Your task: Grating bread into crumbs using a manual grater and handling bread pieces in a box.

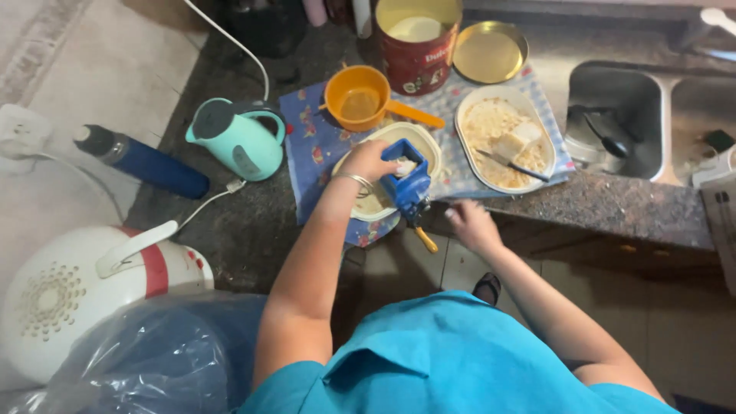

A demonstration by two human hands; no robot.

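At the far left a white round appliance with a red band (73, 295) sits on the floor beside a bulging clear plastic bag (153, 353), and above them a dark blue bottle (149, 165) lies on its side on the pale surface. Next comes a mint-green electric kettle (239, 138) standing on the dark stone counter (238, 230), its white cord trailing off toward the left. A blue patterned cloth (314, 149) is spread on the counter, and on it rests an orange plastic cup with a long handle (359, 98), just behind an oval cream dish (418, 138). The left hand (368, 159) reaches over this dish with fingers curled down onto the top of a blue hand-crank grinder (406, 182), pressing a pale lump into its hopper. The grinder is clamped at the counter's front edge, just right of the left hand and between both hands. The right hand (471, 226) is below and to the right of the grinder, off the counter edge, fingers loosely bent near the yellow crank handle (425, 241); whether it grips the handle cannot be told. Behind stands a red tin (418, 46) with its gold lid (489, 52) alongside. Further right, a second oval dish (502, 138) holds crumbly pale mash and a dark-handled knife (512, 163). At the far right is a steel sink (617, 115).
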